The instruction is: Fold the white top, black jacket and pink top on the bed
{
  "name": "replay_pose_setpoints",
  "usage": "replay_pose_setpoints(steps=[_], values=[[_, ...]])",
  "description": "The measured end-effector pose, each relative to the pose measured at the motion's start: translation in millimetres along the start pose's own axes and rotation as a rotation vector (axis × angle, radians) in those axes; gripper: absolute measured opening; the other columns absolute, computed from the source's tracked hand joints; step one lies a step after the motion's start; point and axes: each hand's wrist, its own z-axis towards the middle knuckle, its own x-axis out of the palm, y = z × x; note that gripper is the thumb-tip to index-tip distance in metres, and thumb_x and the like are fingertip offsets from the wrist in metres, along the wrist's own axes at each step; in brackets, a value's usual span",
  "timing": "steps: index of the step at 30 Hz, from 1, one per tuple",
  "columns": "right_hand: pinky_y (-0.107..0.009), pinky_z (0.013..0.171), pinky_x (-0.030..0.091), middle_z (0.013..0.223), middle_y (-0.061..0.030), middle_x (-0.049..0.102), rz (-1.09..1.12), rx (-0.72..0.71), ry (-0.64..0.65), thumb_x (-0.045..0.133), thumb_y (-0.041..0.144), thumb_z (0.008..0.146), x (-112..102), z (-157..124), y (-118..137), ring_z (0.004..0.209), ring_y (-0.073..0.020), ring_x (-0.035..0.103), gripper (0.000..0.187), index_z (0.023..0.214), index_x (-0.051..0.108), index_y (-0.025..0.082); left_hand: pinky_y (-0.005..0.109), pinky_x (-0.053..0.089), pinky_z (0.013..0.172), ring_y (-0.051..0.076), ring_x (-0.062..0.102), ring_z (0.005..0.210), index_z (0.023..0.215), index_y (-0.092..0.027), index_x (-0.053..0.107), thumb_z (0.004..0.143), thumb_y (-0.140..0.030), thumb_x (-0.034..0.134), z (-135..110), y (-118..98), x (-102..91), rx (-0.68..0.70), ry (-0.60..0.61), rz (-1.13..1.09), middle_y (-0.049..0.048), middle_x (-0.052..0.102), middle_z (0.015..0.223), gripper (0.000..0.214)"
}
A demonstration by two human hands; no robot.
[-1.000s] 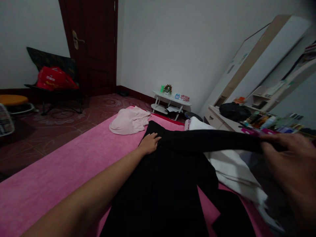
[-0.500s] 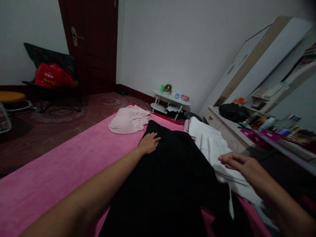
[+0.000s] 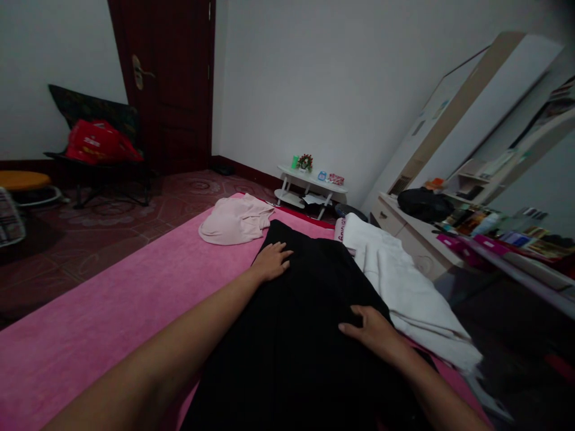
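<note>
Black trousers (image 3: 296, 335) lie spread over a pink bed cover (image 3: 148, 281), waist end away from me. My left hand (image 3: 272, 261) rests flat near the upper left edge of the trousers, fingers spread. Lower down on the right side, my right hand (image 3: 375, 332) is on the black cloth, its thumb and forefinger apart; its other fingers are partly hidden. A pale pink garment (image 3: 236, 220) lies beyond my left hand. Folded white cloth (image 3: 417, 299) sits just right of the trousers, beside my right hand.
A dressing table (image 3: 399, 227) with a black bag (image 3: 424, 205) and bottles stands at the right. Beyond the bed is a small white table (image 3: 309, 176). At the back left, a folding chair (image 3: 101, 105) holds a red bag (image 3: 99, 142) near the dark door (image 3: 175, 90).
My right hand has moved left and down from above the white cloth onto the trousers, its fingers parting. The right side of the trousers lies differently. My left hand has stayed put.
</note>
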Motion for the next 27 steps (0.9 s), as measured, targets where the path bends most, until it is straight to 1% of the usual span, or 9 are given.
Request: replay_pose_setpoints(steps=[7,10,12,15,17,19,21,23,27], values=[[-0.025,0.046,0.045,0.052,-0.002,0.064,0.467,0.327,-0.357,0.065,0.029,0.062,-68.5,8.8,-14.1,0.047,-0.0174,0.06,0.012,0.066,0.061,0.019,0.03,0.045,0.093,0.02,0.062,0.102,0.095,-0.017,0.071,0.094,-0.038,0.038,-0.5,1.7,-6.5,-0.059,-0.118,-0.248,0.0078,0.069,0.107,0.039],[-0.026,0.047,0.046,0.053,-0.0008,0.063,0.613,0.322,-0.404,0.069,0.025,0.057,-92.4,11.4,-10.9,0.047,-0.0169,0.059,0.017,0.068,0.058,0.02,0.032,0.046,0.09,0.023,0.064,0.097,0.087,-0.016,0.071,0.093,-0.045,0.041,-0.8,0.6,-6.7,-0.112,-0.157,-0.347,0.0088,0.071,0.099,0.043],[-0.026,0.048,0.046,0.058,-0.0001,0.064,0.551,0.217,-0.413,0.07,0.027,0.057,-97.2,3.3,11.0,0.05,-0.0173,0.06,0.021,0.074,0.058,0.021,0.033,0.045,0.092,0.024,0.063,0.101,0.099,-0.016,0.069,0.094,-0.051,0.035,-0.2,0.7,-6.7,-0.153,-0.195,-0.415,0.0088,0.071,0.1,0.049],[-0.027,0.064,0.051,0.085,-0.0024,0.07,0.16,-0.154,-0.38,0.069,0.03,0.063,-80.6,-28.8,69.1,0.075,-0.02,0.066,0.021,0.082,0.061,0.022,0.034,0.045,0.094,0.022,0.064,0.103,0.136,-0.016,0.046,0.096,-0.056,0.021,3.5,6.6,-6.5,-0.239,-0.277,-0.556,0.01,0.069,0.107,0.061],[-0.03,0.084,0.049,0.113,-0.004,0.066,-0.094,-0.475,-0.244,0.067,0.025,0.068,-53.3,-56.8,108.0,0.101,-0.0222,0.063,0.019,0.087,0.063,0.023,0.035,0.047,0.092,0.02,0.066,0.099,0.145,-0.017,0.028,0.096,-0.058,0.017,7.9,15.3,-6.1,-0.344,-0.333,-0.797,0.012,0.066,0.115,0.065],[-0.03,0.084,0.049,0.134,-0.0039,0.055,-0.268,-0.631,0.036,0.064,0.022,0.073,-18.5,-79.4,132.5,0.106,-0.022,0.062,0.035,0.108,0.063,0.028,0.034,0.05,0.088,0.019,0.067,0.098,0.145,-0.018,0.024,0.096,-0.06,0.014,12.4,25.4,-5.3,-0.443,-0.366,-1.018,0.015,0.063,0.121,0.066],[-0.024,0.069,0.05,0.134,-0.0013,0.055,-0.327,-0.751,0.364,0.063,0.023,0.078,14.2,-90.2,138.3,0.092,-0.0184,0.066,0.035,0.111,0.063,0.032,0.032,0.051,0.086,0.019,0.067,0.1,0.144,-0.018,0.023,0.095,-0.06,0.012,15.0,33.3,-4.5,-0.487,-0.372,-1.084,0.017,0.061,0.122,0.066],[-0.023,0.065,0.048,0.129,-0.0015,0.058,-0.297,-0.71,0.477,0.065,0.027,0.077,36.5,-90.3,130.8,0.086,-0.0168,0.066,0.036,0.113,0.062,0.031,0.029,0.051,0.085,0.018,0.066,0.102,0.144,-0.018,0.023,0.095,-0.06,0.017,14.8,36.3,-3.8,-0.487,-0.375,-1.081,0.0172,0.061,0.121,0.065],[-0.028,0.076,0.048,0.115,-0.006,0.062,-0.222,-0.468,0.331,0.071,0.034,0.073,52.8,-82.1,112.0,0.093,-0.0208,0.062,0.045,0.116,0.061,0.024,0.027,0.051,0.085,0.016,0.065,0.101,0.142,-0.019,0.027,0.093,-0.053,0.042,10.1,30.1,-4.1,-0.436,-0.389,-1.074,0.014,0.061,0.118,0.062]])
